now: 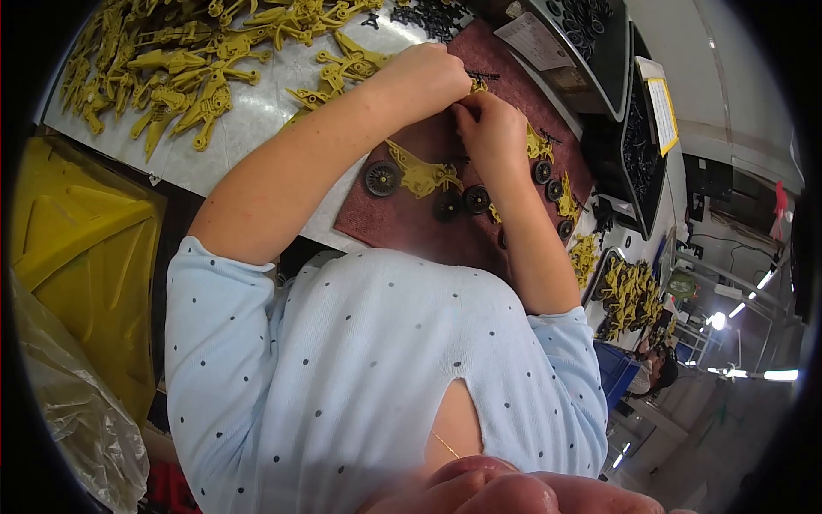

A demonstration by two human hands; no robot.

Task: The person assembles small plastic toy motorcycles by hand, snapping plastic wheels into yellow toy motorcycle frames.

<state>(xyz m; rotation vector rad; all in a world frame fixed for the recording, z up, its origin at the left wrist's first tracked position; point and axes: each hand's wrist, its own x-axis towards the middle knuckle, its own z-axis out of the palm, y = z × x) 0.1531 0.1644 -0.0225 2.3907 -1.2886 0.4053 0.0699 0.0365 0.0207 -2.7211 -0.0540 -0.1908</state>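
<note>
At the far part of the mat, my left hand (432,79) is closed, its fingers mostly hidden behind its back. My right hand (497,128) meets it from the right with fingers pinched together. A small yellow plastic frame (479,86) shows between them, a thin black bar (485,75) at its end; most of it is hidden by the hands. Nearer me on the brown cloth mat (368,214) lies another yellow frame (419,176) with a black spoked wheel (383,179) at its left. More black wheels (476,200) lie below my right wrist.
Yellow plastic parts (197,86) heap on the table at left. Small black parts (432,17) lie at the back. Black bins (591,43) holding black pieces stand at right, beyond wheeled yellow frames (567,204). A yellow crate (81,265) is at my left; a person (655,373) is farther right.
</note>
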